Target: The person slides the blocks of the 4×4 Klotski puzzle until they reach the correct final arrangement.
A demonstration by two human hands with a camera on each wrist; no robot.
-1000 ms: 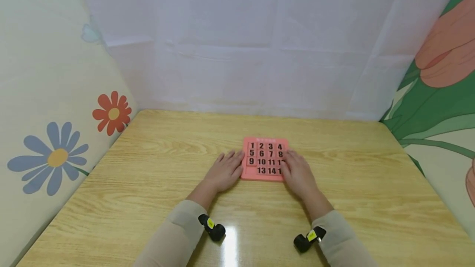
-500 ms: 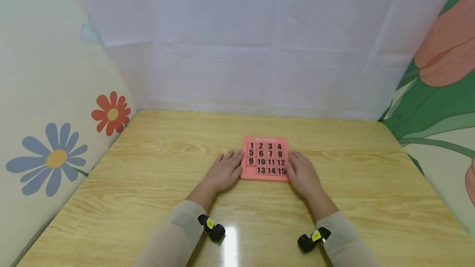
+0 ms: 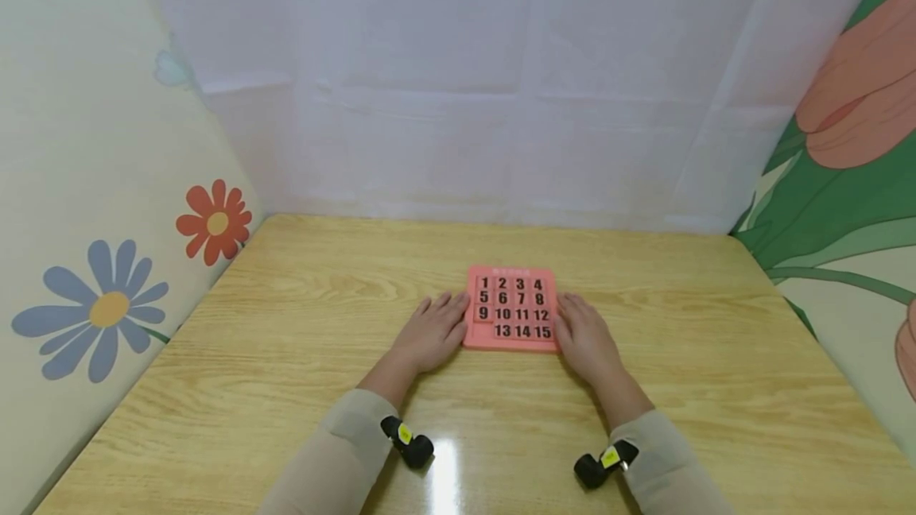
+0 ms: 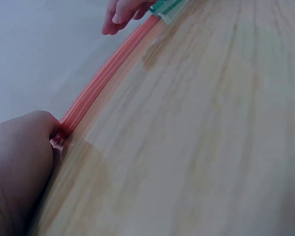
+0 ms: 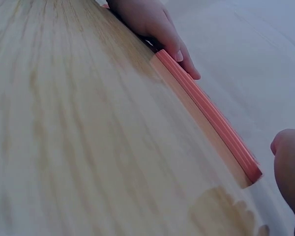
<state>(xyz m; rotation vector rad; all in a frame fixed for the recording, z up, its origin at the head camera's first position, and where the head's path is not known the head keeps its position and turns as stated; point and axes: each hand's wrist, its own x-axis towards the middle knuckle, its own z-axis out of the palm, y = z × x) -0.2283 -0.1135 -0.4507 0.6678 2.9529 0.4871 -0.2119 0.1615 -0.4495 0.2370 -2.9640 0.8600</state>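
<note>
Left hand (image 3: 432, 334) lies flat on the bench (image 3: 308, 284), fingers straight and relaxed, thumb touching the left edge of a pink number puzzle (image 3: 511, 307); gripping nothing. Right hand (image 3: 588, 340) is the same on the other side, fingers loosely extended, holding nothing. Right wrist view shows a slim gap at its thumb; I can't tell if its fingers touch the puzzle. Puzzle sits flat between both hands, about mid-bench. Tiles (image 3: 521, 299) read 1 to 12 over three rows; bottom row is a gap at left, then 13, 14, 15. Pale sleeves on both arms, a black wrist camera (image 3: 411, 445) at the left cuff. White cloth (image 3: 458, 102) hangs behind; blue flower (image 3: 110, 309) and red flower (image 3: 217, 222) on the left wall, big tulip (image 3: 851, 94) on the right.
</note>
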